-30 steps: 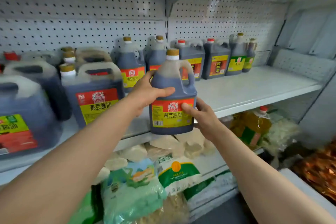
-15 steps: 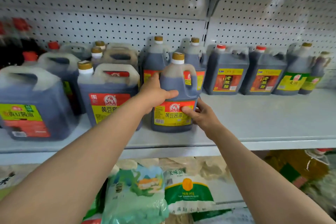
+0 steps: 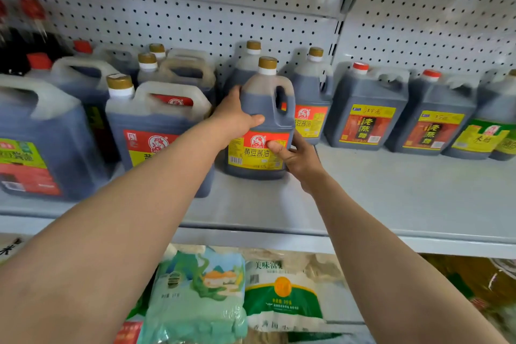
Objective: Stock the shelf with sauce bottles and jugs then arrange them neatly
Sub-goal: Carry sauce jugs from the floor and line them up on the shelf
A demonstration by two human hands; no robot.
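Observation:
A dark soy sauce jug (image 3: 265, 109) with a gold cap and a red and yellow label stands upright on the grey shelf (image 3: 391, 198), mid-depth. My left hand (image 3: 237, 117) wraps its left side at the shoulder. My right hand (image 3: 296, 156) grips its lower right corner, thumb on the label. A larger jug (image 3: 156, 131) of the same brand stands just to its left. Two similar jugs (image 3: 310, 98) stand behind it by the pegboard.
Two red-capped vinegar jugs (image 3: 365, 109) and a green-labelled jug (image 3: 485, 131) line the back right; the shelf in front of them is bare. Big jugs (image 3: 33, 142) crowd the left. Rice bags (image 3: 195, 299) fill the lower shelf.
The jug went from held in the air before the shelf edge onto the shelf, then further back. Both hands stayed on it. My view came closer.

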